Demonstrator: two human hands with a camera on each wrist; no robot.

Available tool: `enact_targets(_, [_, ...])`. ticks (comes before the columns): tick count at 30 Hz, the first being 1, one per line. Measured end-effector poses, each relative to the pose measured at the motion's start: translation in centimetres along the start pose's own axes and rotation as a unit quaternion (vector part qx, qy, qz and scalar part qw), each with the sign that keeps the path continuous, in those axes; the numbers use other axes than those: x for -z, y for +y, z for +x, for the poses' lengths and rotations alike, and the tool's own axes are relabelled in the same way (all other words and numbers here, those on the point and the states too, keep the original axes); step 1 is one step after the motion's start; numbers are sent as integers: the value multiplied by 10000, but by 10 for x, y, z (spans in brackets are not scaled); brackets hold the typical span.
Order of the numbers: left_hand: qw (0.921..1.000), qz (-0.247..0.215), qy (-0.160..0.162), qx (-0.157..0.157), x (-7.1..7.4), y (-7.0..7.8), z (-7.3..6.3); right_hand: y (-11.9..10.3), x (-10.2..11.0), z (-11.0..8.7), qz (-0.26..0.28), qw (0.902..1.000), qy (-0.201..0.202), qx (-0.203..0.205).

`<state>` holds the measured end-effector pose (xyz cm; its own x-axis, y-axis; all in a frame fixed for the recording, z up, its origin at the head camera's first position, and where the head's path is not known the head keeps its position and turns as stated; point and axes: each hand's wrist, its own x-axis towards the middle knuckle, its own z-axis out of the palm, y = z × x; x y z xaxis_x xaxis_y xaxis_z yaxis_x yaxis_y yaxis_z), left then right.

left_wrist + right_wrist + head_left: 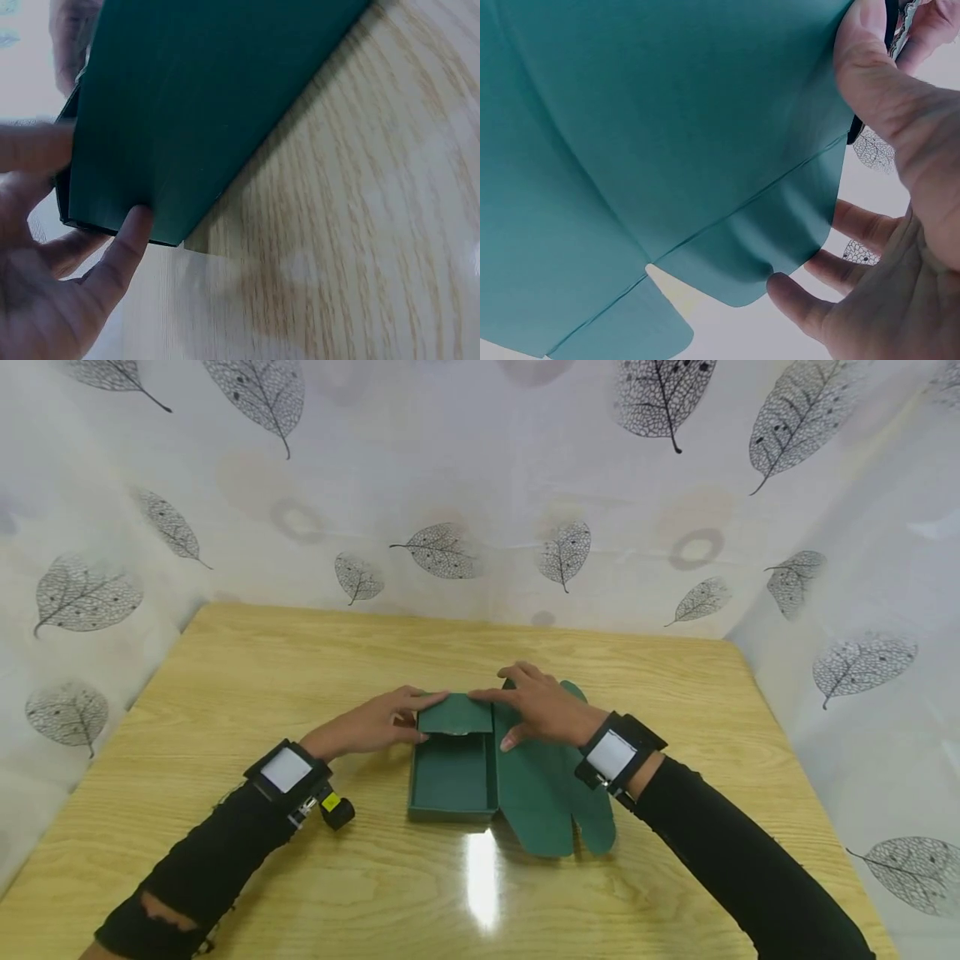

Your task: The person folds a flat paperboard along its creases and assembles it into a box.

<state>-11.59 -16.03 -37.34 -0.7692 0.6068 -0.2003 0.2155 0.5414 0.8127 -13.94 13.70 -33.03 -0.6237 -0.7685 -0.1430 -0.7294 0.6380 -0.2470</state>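
Note:
A shallow green cardboard box (450, 777) lies on the table, its lid (534, 793) folded out flat to the right. Across the box's far end leans a green end flap (454, 714). At the far left corner, my left hand (375, 720) grips the box, index finger along the flap's upper edge. In the left wrist view one fingertip presses the outer side wall (195, 97). My right hand (551, 706) holds the far right corner, index finger on the end flap and thumb near the lid crease. Its other fingers curl behind the lid's small tab (757, 247).
The wood-grain table (300, 652) reaches up to a pale curtain (480, 485) printed with leaves, which hangs behind it and along both sides. A bright light reflection lies in front of the box. Both wrists wear strapped devices; a small black camera sticks out beside the left one.

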Motion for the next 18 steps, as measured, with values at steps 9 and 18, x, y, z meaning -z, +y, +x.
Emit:
enact_targets(9, [9908, 1203, 598, -163, -4, 9, 11, -1, 2, 2, -166, 9998, -89, -26])
enact_targets(18, [9474, 3026, 1014, -244, -23, 26, 34, -6, 2, 4, -197, 9994, -49, 267])
